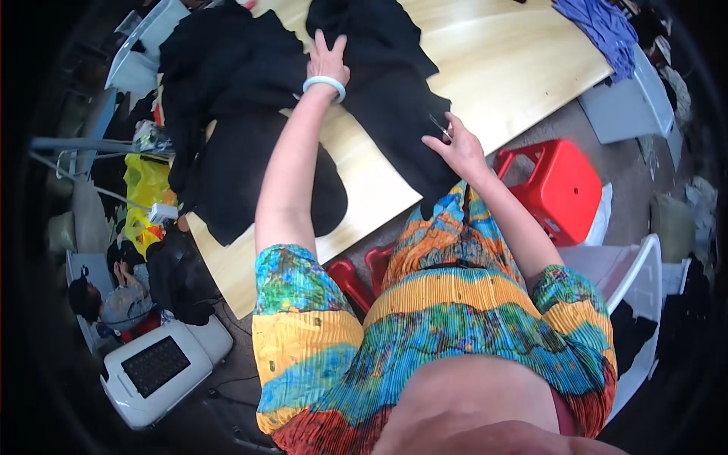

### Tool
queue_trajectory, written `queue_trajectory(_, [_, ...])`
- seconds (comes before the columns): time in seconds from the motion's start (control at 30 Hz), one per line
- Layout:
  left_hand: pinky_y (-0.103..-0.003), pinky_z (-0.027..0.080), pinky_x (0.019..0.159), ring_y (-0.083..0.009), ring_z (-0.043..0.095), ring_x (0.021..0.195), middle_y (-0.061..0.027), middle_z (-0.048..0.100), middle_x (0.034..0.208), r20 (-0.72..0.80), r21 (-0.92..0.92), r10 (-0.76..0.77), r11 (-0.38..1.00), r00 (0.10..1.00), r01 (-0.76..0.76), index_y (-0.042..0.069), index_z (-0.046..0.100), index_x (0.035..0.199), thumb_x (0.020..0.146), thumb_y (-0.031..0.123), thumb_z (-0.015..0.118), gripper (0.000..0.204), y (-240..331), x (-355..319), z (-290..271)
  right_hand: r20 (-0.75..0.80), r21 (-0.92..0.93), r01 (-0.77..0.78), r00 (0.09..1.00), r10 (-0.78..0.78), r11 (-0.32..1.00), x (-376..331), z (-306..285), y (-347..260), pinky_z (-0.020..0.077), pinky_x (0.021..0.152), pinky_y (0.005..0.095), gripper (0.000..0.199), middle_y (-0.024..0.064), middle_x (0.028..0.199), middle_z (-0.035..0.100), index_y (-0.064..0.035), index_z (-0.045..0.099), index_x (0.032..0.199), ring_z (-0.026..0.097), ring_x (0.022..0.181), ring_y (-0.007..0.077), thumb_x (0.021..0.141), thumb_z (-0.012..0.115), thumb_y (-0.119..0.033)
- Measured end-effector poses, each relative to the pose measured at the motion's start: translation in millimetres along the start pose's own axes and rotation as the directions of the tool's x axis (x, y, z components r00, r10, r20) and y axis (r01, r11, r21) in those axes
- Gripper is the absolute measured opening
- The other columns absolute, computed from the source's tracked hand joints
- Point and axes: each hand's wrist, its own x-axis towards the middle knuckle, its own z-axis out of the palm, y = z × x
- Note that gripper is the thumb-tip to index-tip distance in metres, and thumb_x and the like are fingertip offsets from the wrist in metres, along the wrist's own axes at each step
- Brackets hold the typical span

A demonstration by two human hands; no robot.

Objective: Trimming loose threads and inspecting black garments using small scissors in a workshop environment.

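Note:
Black garments of soft cloth lie spread over a pale wooden table. My left hand (327, 62), with a pale bangle at the wrist, rests on the black garment (371, 72) near the far side, its fingers stretched out and apart. Closer to me on the right, my right hand (461, 148) grips small metal thread snips (438, 125), their thin blades pointing away over the cloth's right edge. The snips' handles are mostly hidden by the fingers. Another black piece (243, 61) lies in folds to the left, its lower part hanging near the table's front edge.
Bare wood of the table (516, 68) shows at right, with purple cloth (603, 30) on its far corner. A red plastic stool (565, 193) stands right of me. Grey bins (626, 114) flank the table. At left are a yellow bag (144, 197), a white machine (163, 364) and a seated person (125, 299).

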Motion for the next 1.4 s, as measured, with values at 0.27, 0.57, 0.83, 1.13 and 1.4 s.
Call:
queue_trajectory(0.27, [-0.029,0.045,0.068,-0.0234,0.059,0.074,-0.0128,0.06,0.079,-0.249,-0.548,-0.22,0.835,0.943,0.05,0.004,0.057,0.087,0.072,0.003,0.044,0.019,-18.1,-31.6,-92.2,-0.075,0.471,0.144,0.99,-0.123,0.87,24.6,-40.5,-25.0,0.0376,0.05,0.0213,0.021,0.0017,0.057,0.048,-0.0008,0.058,0.084,0.043,0.053,0.0058,0.071,0.064,-0.016])
queue_trajectory(0.57, [-0.031,0.041,0.082,-0.0278,0.057,0.09,-0.0145,0.059,0.083,0.118,-0.604,-0.081,0.785,0.99,0.137,-0.003,0.049,0.074,0.059,-0.01,0.032,0.024,-10.3,-199.9,-188.9,0.21,0.594,0.05,0.954,-0.214,0.803,39.4,-52.0,-18.0,0.041,0.064,0.0205,0.019,0.0009,0.074,0.057,-0.0009,0.06,0.089,0.051,0.07,0.0061,0.079,0.057,-0.017])
queue_trajectory(0.83, [-0.023,0.043,0.069,-0.0145,0.056,0.077,-0.0087,0.058,0.086,-0.014,-0.502,-0.324,0.82,0.946,0.273,0.0,0.055,0.09,0.079,0.001,0.049,0.012,1.3,-162.1,-160.3,0.004,0.313,0.374,0.919,-0.395,0.873,99.1,-25.7,-20.5,0.0427,0.078,0.0291,0.047,0.013,0.099,0.058,-0.0039,0.054,0.106,0.056,0.092,0.023,0.073,0.061,-0.037])
queue_trajectory(1.13, [-0.032,0.045,0.071,-0.0207,0.056,0.084,-0.0095,0.059,0.091,0.784,-0.295,-0.555,0.061,0.279,0.953,0.008,0.056,0.097,0.075,0.059,0.047,0.057,-52.4,-70.1,-51.5,0.196,0.582,0.252,0.88,-0.433,0.774,62.8,24.7,-67.7,0.0442,0.069,0.0248,0.028,0.008,0.081,0.059,0.0005,0.055,0.093,0.056,0.077,0.0131,0.072,0.064,-0.016])
queue_trajectory(1.4, [-0.032,0.043,0.077,-0.0283,0.054,0.088,-0.0176,0.057,0.095,0.531,0.074,-0.031,0.997,0.847,-0.01,0.009,0.063,0.088,0.075,0.016,0.05,0.019,-14.8,-1.0,-12.0,0.18,0.787,0.215,0.816,-0.549,0.578,14.5,-11.3,-79.5,0.0445,0.063,0.0229,0.016,0.0065,0.076,0.059,-0.0014,0.058,0.087,0.056,0.069,0.0096,0.076,0.059,-0.013])
